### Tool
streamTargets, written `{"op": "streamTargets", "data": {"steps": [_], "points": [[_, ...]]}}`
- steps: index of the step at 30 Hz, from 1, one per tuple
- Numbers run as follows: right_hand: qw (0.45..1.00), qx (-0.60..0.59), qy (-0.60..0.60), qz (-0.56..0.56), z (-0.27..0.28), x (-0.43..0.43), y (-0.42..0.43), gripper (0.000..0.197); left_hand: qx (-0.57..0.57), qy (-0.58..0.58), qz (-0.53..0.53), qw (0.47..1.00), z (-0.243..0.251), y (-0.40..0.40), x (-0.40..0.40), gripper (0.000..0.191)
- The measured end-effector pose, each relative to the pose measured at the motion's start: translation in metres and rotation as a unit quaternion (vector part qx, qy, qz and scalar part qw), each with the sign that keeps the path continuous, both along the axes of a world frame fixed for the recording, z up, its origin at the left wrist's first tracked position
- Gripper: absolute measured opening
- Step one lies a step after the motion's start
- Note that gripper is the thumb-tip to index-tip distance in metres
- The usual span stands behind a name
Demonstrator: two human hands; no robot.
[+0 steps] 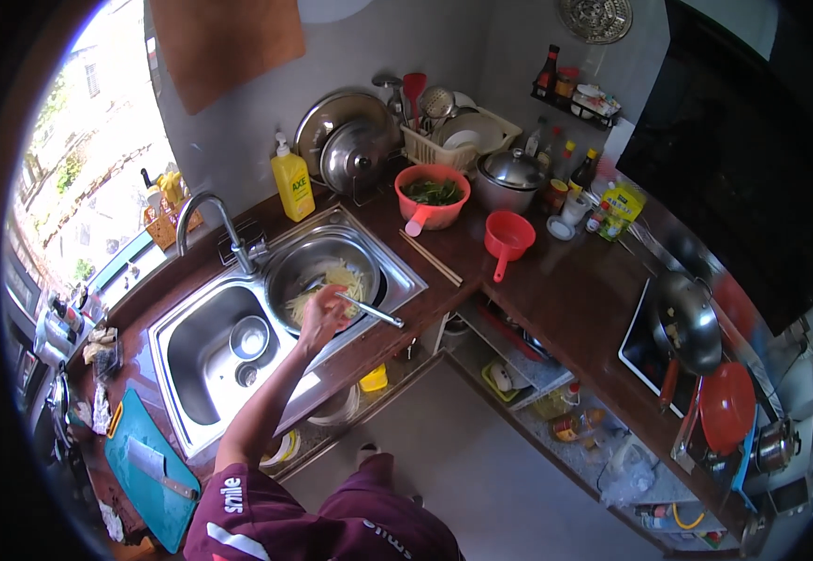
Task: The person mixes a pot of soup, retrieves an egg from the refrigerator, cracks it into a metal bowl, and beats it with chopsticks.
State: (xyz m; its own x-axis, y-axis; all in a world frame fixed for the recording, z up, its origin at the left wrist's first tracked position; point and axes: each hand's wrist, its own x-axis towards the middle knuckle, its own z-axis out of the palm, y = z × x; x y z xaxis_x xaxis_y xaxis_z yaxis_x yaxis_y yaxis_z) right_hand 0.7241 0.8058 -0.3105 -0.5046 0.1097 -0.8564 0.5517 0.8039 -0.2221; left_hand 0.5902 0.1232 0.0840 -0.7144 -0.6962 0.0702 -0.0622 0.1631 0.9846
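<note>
My left hand (324, 319) reaches over a round metal basin (274, 270) set in the right bowl of the sink. Its fingers are closed around a utensil with a shiny metal handle (378, 315). That handle slants out past the basin's rim; I cannot make out the working end. Pale shredded strips (349, 279), which look like potato, lie in the basin beneath and beside the hand. In the left sink bowl (199, 350) sits a small metal bowl (249, 337) near the drain. My right hand is out of view.
A curved faucet (199, 200) rises behind the sink. Chopsticks (431, 258), a red colander (432, 193) of greens and a red ladle (509, 237) are to the right. A cleaver (147, 459) lies on a teal cutting board (143, 484). A wok (687, 322) stands far right.
</note>
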Motion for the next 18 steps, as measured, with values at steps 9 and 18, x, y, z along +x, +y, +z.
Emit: {"op": "streamTargets", "data": {"steps": [9, 18], "points": [[0.974, -0.142, 0.055, -0.167, 0.033, -0.119, -0.132, 0.019, -0.096, -0.001, -0.046, 0.994, 0.044, -0.12, -0.233, 0.024], [0.955, -0.153, 0.054, -0.248, 0.07, -0.152, -0.182, 0.019, -0.357, -0.263, -0.235, 0.865, -0.007, -0.181, -0.415, 0.078]]}}
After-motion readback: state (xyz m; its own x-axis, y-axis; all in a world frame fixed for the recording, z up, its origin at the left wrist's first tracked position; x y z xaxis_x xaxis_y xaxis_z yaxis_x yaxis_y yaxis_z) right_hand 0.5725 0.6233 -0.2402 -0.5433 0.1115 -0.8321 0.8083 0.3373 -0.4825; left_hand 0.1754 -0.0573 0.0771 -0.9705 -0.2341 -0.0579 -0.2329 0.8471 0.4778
